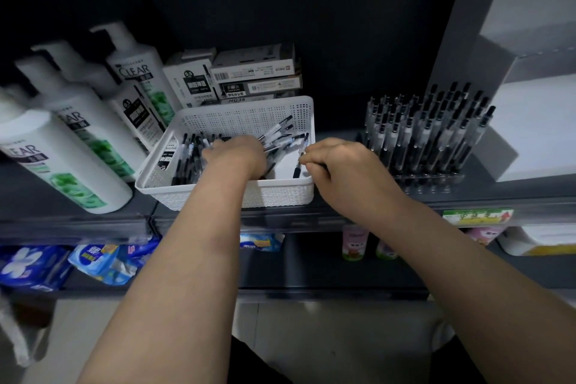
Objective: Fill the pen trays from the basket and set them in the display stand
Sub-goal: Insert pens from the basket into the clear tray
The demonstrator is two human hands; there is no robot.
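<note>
Both hands work inside the pen basket on the shelf.

The right hand (338,164) pinches one pen (300,156) in its fingers; the left hand (238,154) lies among the loose pens (187,154) in the white basket (218,193), its fingers hidden, so their hold cannot be told. Gathering pens tips-aligned should ease tray loading. Just right, the display stand (430,179) carries upright pens. Behind, bottles (137,78) read "CLEAR" and boxes (258,72) read "0.5" and "HQ35".
</note>
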